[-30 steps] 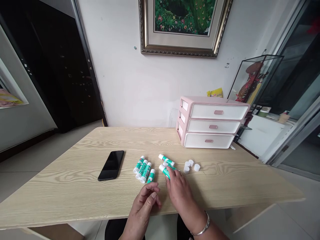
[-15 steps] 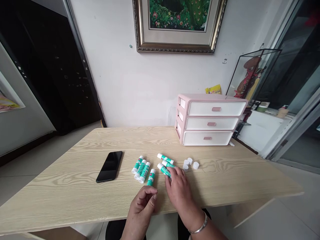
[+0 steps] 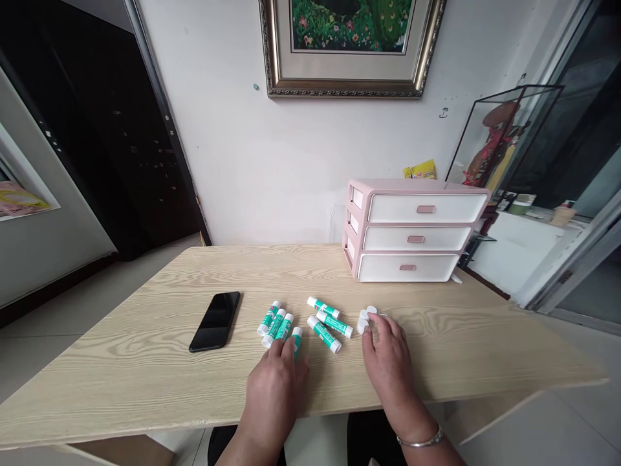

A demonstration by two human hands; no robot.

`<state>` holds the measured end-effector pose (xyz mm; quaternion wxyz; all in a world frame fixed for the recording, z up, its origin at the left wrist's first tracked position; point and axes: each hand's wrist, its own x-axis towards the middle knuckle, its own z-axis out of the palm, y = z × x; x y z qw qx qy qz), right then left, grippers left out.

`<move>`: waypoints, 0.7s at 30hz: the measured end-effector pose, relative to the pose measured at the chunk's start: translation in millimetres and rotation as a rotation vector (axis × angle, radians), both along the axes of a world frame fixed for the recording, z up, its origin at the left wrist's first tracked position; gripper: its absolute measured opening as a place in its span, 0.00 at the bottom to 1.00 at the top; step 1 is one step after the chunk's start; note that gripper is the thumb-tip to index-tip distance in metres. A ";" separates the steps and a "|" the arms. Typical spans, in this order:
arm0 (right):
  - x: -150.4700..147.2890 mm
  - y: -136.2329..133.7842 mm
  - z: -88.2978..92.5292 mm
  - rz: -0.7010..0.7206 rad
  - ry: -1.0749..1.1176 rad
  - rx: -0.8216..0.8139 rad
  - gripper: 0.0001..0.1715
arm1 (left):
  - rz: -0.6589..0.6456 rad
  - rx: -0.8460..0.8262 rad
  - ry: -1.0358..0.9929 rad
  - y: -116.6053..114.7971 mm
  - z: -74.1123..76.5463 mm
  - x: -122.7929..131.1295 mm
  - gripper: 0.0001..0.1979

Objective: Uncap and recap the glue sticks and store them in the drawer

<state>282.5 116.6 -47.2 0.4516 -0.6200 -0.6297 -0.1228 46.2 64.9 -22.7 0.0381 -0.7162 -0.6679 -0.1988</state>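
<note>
My left hand (image 3: 274,387) is over the near end of a green-and-white glue stick (image 3: 297,341), its fingers curled down. Its fingertips are partly hidden and blurred, so I cannot tell whether they grip it. Just left lie three more glue sticks (image 3: 275,323) side by side. Another three lie in the middle: a far one (image 3: 323,307), a middle one (image 3: 334,324) and a near one (image 3: 325,334). My right hand (image 3: 389,356) reaches to a group of small white caps (image 3: 363,322), thumb and forefinger apart at their right side. Its fingers partly cover the caps.
A black phone (image 3: 215,321) lies on the wooden table (image 3: 145,362) to the left. At the back right stands a pink-and-white drawer unit (image 3: 417,238) with a yellow packet (image 3: 421,170) behind its top. A framed picture (image 3: 344,88) hangs on the wall.
My right hand has moved right, off the middle glue sticks to the white caps. My left hand has turned palm down and moved forward onto the nearest glue stick. The view has shifted slightly.
</note>
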 end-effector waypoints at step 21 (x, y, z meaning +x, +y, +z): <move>-4.0 2.7 -9.5 0.038 -0.199 -0.050 0.20 | 0.013 -0.294 0.072 -6.0 25.8 0.9 0.15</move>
